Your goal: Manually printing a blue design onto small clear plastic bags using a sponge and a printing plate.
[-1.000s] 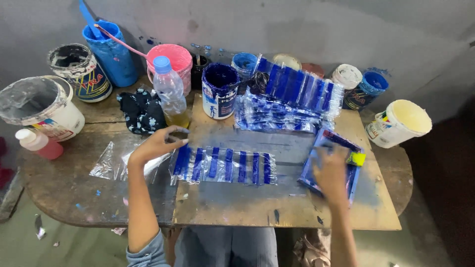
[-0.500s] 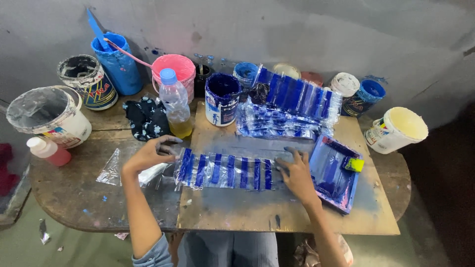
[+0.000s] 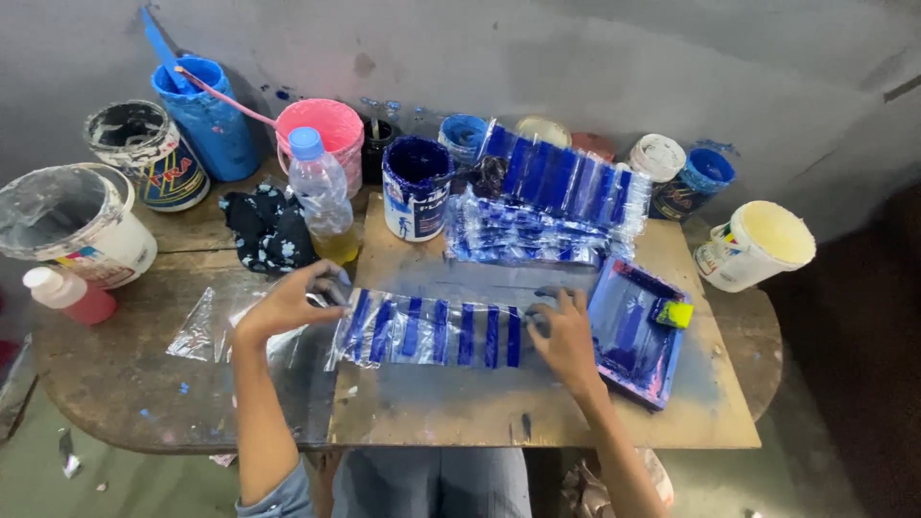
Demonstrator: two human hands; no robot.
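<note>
buckets and pots crowd the far edge of your table [image 3: 115, 384]. at about 9 o'clock sits a big white bucket [image 3: 72, 225], with a small pink bottle [image 3: 67, 293] just below it. a tall blue tub [image 3: 206, 120] with a pink stick stands at 11 o'clock, and a pink tub [image 3: 326, 129] is next to it. a clear water bottle [image 3: 321, 197] with a blue cap stands upright in front of the pink tub, beside a dark spotted rag [image 3: 269, 230].

your left hand [image 3: 293, 302] rests on the left end of the striped plastic sheet [image 3: 432, 331], fingers curled down on its edge. it is pressing more than holding. the sheet lies flat on the wooden board [image 3: 537, 422], right in the middle, with blue stripes across it.

a dark blue paint can [image 3: 415, 187] stands at 12 o'clock, and a pile of painted sheets [image 3: 547, 206] lies beside it.

your right hand [image 3: 561, 336] lies flat and open on the right end of the sheet, fingers spread. just to its right, at 3 o'clock, sits a blue paint tray [image 3: 633, 331] with a yellow sponge [image 3: 674, 313] in it. a white bucket [image 3: 758, 245] tilts at 2 o'clock.
</note>
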